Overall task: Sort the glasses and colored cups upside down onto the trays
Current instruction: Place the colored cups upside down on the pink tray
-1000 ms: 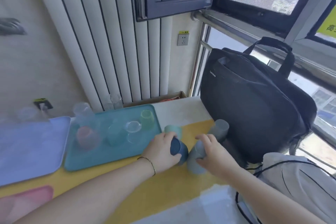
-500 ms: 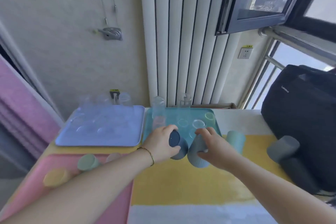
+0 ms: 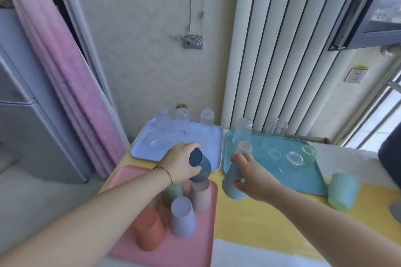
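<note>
My left hand (image 3: 181, 163) grips a dark blue cup (image 3: 200, 166), base up, above the far end of the pink tray (image 3: 191, 251). My right hand (image 3: 252, 178) holds a grey-blue ribbed cup (image 3: 233, 182), base up, over the yellow mat between the pink tray and the teal tray (image 3: 312, 182). On the pink tray stand upside-down cups: lilac (image 3: 182, 217), orange-red (image 3: 149, 232), green (image 3: 172, 194) and pink (image 3: 200, 196). The lavender tray (image 3: 212, 136) and the teal tray carry clear glasses. A mint cup (image 3: 342, 194) stands on the mat at right.
A white radiator (image 3: 282, 50) and wall close off the back. A grey cabinet (image 3: 28, 125) and a pink folded board (image 3: 65, 71) stand to the left. A dark bag (image 3: 390, 154) sits at the right edge. A grey cup (image 3: 396, 212) lies at far right.
The view has swung left. Both hands have carried their cups leftward, from beside the black bag to the pink tray and the gap next to it.
</note>
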